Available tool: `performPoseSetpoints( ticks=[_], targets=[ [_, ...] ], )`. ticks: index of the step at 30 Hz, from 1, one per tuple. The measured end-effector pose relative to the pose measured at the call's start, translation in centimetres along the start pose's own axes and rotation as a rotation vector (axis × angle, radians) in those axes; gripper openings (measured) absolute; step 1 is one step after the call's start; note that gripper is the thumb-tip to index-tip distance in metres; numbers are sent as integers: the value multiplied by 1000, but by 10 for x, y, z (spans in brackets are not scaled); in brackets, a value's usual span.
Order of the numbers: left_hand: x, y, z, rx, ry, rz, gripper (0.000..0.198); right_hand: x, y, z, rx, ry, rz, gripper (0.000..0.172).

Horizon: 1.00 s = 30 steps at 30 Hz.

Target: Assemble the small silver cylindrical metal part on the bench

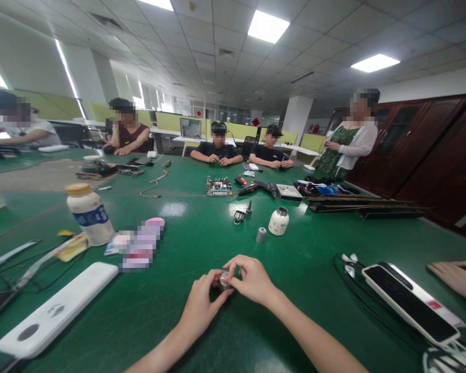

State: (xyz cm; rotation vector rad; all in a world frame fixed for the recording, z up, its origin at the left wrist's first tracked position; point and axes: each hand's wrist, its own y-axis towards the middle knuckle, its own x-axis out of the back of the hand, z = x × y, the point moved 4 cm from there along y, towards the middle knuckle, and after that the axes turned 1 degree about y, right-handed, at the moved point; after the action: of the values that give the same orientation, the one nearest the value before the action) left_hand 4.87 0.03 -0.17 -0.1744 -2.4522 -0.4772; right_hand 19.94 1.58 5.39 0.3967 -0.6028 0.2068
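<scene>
My left hand (202, 300) grips a small round silvery piece (225, 281) just above the green table, thumb and fingers curled around its side. On top of the same piece, the fingertips of my right hand (252, 280) pinch together; they partly hide it, and its kind is unclear. Beyond my hands stands a short grey cylinder (261, 234). A squat white bottle (278, 221) with small printed pictures is beside it, its neck uncovered. Farther left lie a dark piece with a wire loop (238, 216) and a small dark stepped part (249, 207).
A white power strip (58, 311) and a capped bottle (89, 213) are on the left. On the right lie a phone (409, 303), cables and another person's hand (458, 280). Farther back are a circuit board (219, 186), power drills (256, 187) and several people around the table.
</scene>
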Motion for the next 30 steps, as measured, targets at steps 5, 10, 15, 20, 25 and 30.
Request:
performPoseSetpoints(
  ticks=[5,10,15,20,25,30],
  targets=[
    [0,0,0,3,-8,12,28,-1,-1,-9,-34,62,95,19],
    [-1,0,1,8,3,13,26,-5,0,-10,-12,188,38,21],
    [-1,0,2,4,8,-6,28,4,5,-10,-54,349,-66,23],
    [-1,0,1,21,0,10,28,-1,7,-18,-129,258,68,12],
    [0,0,-2,38,13,26,29,-7,4,-23,-121,242,60,13],
    [1,0,-3,33,5,22,29,-5,4,-18,-113,221,40,17]
  ],
)
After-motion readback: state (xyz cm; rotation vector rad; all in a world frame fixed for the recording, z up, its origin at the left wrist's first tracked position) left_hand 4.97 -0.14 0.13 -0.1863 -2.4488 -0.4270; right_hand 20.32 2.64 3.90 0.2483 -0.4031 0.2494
